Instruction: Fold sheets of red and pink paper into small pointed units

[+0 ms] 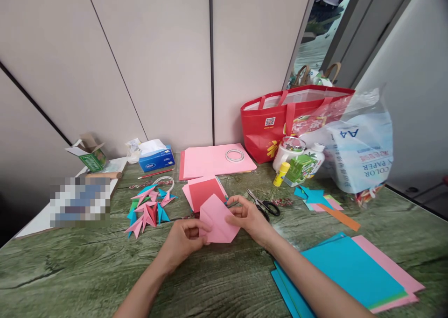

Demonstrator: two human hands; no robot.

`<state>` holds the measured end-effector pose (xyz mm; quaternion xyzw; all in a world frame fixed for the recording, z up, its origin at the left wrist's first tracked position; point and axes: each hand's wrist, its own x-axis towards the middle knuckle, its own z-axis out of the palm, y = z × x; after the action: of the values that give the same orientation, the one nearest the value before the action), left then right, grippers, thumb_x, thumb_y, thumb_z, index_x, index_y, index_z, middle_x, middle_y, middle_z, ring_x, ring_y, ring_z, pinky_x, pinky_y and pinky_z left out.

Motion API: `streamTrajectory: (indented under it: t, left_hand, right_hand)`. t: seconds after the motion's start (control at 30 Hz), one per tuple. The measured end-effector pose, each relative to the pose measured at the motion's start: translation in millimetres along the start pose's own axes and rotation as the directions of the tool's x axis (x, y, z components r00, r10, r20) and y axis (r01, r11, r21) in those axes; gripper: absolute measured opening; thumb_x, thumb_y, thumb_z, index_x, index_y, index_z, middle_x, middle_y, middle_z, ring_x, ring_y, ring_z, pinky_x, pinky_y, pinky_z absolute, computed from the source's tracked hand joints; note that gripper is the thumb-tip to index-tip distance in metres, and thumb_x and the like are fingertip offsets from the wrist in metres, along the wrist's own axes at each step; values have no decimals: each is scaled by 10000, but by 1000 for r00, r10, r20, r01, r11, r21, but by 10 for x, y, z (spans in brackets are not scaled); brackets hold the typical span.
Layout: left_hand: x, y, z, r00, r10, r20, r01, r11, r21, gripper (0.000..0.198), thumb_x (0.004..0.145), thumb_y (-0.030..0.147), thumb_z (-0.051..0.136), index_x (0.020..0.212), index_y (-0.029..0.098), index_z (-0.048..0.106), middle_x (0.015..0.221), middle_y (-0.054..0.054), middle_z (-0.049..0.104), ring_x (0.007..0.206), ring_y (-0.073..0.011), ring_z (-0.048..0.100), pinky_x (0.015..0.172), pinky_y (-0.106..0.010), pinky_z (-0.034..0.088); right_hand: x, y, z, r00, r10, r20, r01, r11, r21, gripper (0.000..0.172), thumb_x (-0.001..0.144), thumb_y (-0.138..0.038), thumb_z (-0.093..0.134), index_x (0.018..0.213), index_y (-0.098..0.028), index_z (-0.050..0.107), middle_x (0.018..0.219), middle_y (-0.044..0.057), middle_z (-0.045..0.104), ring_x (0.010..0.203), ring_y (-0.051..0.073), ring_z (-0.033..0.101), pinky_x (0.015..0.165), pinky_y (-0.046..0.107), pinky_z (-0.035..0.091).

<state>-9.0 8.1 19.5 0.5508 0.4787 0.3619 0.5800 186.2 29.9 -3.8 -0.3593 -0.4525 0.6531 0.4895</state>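
A partly folded pink sheet of paper [219,222] is held up over the table between my two hands. Its top comes to a point and faint crease lines show on it. My left hand [187,238] pinches its lower left edge between thumb and fingers. On the right side, my right hand [247,215] grips it, thumb in front and fingers curled at the edge. Just behind lies a stack of square papers, red on top [203,192]. Black-handled scissors [268,207] lie to the right of my right hand. Folded pink, blue and green paper pieces [149,210] sit left of my left hand.
Blue and pink sheets [350,271] lie under my right forearm. Paper scraps [317,197], a yellow glue stick [281,174], a mug [287,152], a red bag [259,131] and a plastic paper pack [364,150] stand right. A tissue box [156,159] and tape roll [234,156] are behind.
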Motion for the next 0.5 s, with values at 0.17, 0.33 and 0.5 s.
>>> streamTrajectory:
  t: [0.17,0.33,0.5]
  left_hand:
    - [12,8,30,963,127,-236,-163,977,-140,318,575,207,709,889,171,681,1066,-71,648,984,-226,578,848,-301,452]
    - [-4,-50,118,978,114,-174,-149,967,-205,378,651,270,667,1022,200,644,1115,-66,624,1005,-235,560,855,-315,439]
    - [27,-67,99,961,86,-263,-163,944,-287,331,623,270,682,933,154,685,927,-93,687,806,-212,613,679,-282,489]
  right_hand:
    - [1,73,52,990,-72,-121,67,996,-50,172,600,-244,704,715,-135,638,634,-21,580,540,69,471,498,176,344]
    - [-38,113,171,976,-71,-205,77,997,24,217,583,-282,717,743,-150,651,642,-13,570,546,84,459,491,187,360]
    - [-91,82,273,994,-71,-86,69,997,-30,178,643,-321,658,742,-174,676,751,13,578,649,123,521,581,239,457]
